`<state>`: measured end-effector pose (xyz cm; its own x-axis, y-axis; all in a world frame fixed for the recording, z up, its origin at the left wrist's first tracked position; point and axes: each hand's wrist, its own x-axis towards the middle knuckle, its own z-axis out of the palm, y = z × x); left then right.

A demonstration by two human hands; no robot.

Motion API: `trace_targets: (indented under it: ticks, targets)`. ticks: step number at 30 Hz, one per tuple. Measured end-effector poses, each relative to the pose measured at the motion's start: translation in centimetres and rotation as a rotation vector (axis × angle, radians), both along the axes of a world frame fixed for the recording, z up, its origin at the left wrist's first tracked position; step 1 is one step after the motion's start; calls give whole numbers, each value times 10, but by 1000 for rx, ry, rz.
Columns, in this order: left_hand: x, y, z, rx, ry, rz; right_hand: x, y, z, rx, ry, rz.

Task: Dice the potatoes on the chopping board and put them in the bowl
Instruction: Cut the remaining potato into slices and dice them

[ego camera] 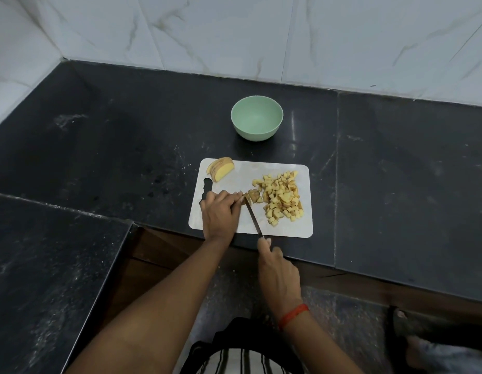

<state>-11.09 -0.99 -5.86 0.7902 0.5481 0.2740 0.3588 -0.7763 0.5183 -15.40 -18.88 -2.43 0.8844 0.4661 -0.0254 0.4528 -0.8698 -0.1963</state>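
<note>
Potato [254, 195] apparently under left grip [221, 213], beside knife [255, 220]

Bare forearms [164, 300], a red-orange thread band [292, 316] on the right wrist, a black-and-white striped garment [234, 359] below.

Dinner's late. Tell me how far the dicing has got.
Done: a pile of diced potato lies on the chopping board. In hand: the left hand steadies a potato piece while the right hand slices it with the knife. Left: the stacked slices at the far-left corner; the green bowl is empty.
</note>
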Motion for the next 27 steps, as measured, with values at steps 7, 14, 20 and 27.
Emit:
trace_targets:
  ticks: [7, 14, 20, 27]
  targets:
    - [-4, 0, 2, -77, -61, 7, 4, -5, 6, 90, 111, -45]
    - [-8, 4, 4, -161, -85, -59, 29, 25, 7, 148, 48, -21]
    - [-10, 6, 4, -139, -60, -125, 28, 27, -4, 113, 49, -5]
    - [-10, 2, 5, -113, -59, -133, 28, 29, -3, 49, -18, -9]
